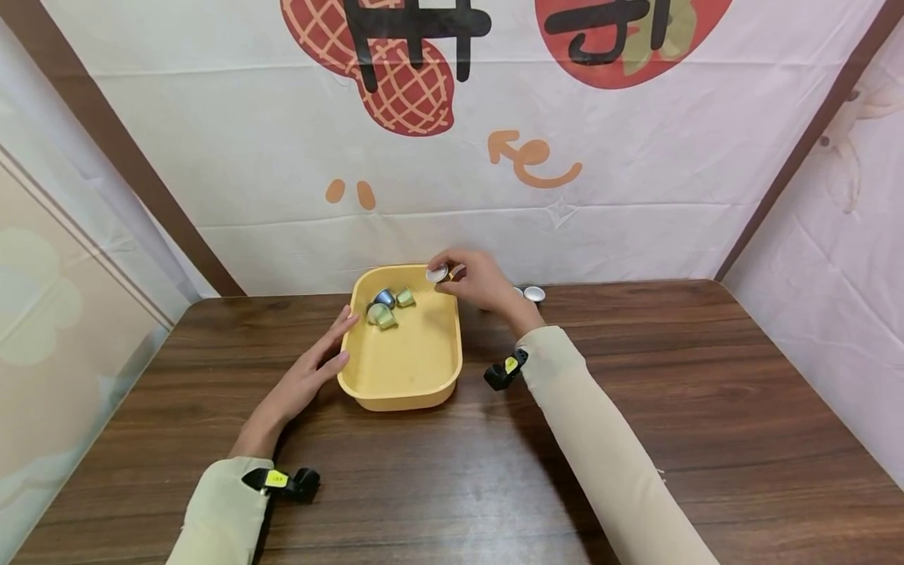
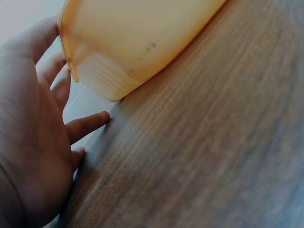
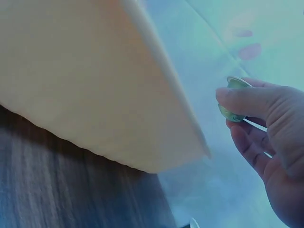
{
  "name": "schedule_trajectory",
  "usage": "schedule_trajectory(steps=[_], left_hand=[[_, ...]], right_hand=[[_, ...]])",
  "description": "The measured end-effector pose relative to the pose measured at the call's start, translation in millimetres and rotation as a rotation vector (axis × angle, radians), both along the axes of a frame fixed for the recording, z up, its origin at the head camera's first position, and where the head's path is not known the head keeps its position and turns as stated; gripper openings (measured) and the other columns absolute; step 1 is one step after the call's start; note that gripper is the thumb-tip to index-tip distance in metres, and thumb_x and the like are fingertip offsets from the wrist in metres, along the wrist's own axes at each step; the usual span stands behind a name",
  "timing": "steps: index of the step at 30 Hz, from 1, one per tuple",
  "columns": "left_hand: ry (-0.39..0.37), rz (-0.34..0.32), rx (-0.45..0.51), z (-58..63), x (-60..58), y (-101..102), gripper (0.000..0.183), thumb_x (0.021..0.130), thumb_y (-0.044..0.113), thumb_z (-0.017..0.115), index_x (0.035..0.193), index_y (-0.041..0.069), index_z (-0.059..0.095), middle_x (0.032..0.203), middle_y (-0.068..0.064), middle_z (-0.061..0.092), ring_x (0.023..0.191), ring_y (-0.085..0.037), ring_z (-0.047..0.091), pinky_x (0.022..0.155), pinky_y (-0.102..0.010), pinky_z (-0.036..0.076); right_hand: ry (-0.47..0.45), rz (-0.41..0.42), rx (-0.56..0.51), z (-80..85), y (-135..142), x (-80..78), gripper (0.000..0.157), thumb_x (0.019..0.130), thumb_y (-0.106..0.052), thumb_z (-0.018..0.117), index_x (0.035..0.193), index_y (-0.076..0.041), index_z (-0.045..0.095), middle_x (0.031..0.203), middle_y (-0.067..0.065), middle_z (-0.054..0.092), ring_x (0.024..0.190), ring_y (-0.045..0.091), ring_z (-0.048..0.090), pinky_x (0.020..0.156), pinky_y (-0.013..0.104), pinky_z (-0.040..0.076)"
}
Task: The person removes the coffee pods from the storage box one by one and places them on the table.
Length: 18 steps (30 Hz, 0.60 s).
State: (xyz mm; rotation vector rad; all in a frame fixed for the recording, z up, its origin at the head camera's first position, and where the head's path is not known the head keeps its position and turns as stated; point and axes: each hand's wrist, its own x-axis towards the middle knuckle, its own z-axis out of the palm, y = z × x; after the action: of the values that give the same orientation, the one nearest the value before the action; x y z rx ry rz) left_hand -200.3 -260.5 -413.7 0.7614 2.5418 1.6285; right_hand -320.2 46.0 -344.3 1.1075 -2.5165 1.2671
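Observation:
My right hand (image 1: 483, 282) pinches a green coffee capsule (image 3: 232, 113) between thumb and fingers, above the far right corner of a yellow plastic bin (image 1: 406, 365). The capsule's silver lid (image 1: 436, 273) faces the head camera. Inside the bin, toward its far left, lie several capsules: a dark blue capsule (image 1: 384, 298), a small green capsule (image 1: 405, 297) and light green ones (image 1: 384, 317) close together. My left hand (image 1: 311, 380) rests against the bin's left side, fingers spread. In the left wrist view, its fingers touch the bin's rim (image 2: 66, 47).
Right of the bin, partly behind my right wrist, more capsules (image 1: 534, 294) stand lid up near the table's back edge. The dark wooden table (image 1: 395, 486) meets a white printed curtain (image 1: 282, 251) at the back, with further panels on both sides.

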Motion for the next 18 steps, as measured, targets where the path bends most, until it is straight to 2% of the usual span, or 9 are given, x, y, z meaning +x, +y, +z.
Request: schedule_trajectory(steps=[6,18], left_hand=[[0.011,-0.006,0.006,0.0,0.4,-0.5,0.057,0.1,0.003,0.046,0.153,0.012,0.025,0.16,-0.002,0.004,0.145,-0.019,0.003,0.107,-0.061,0.008],[0.011,-0.002,0.003,0.1,0.4,-0.5,0.057,0.1,0.004,0.046,0.152,0.012,0.026,0.16,0.001,0.005,0.145,-0.017,0.003,0.107,-0.06,0.008]], right_hand=[[-0.015,-0.046,-0.102,-0.7,16.3,2.7,0.025,0.082,-0.004,0.074,0.105,-0.01,0.069,0.1,-0.001,0.065,0.09,0.013,0.06,0.079,0.026,0.05],[-0.093,-0.175,-0.165,-9.6,56.9,12.1,0.028,0.084,-0.011,0.075,0.11,-0.015,0.068,0.103,-0.001,0.065,0.091,0.015,0.064,0.078,0.029,0.052]])
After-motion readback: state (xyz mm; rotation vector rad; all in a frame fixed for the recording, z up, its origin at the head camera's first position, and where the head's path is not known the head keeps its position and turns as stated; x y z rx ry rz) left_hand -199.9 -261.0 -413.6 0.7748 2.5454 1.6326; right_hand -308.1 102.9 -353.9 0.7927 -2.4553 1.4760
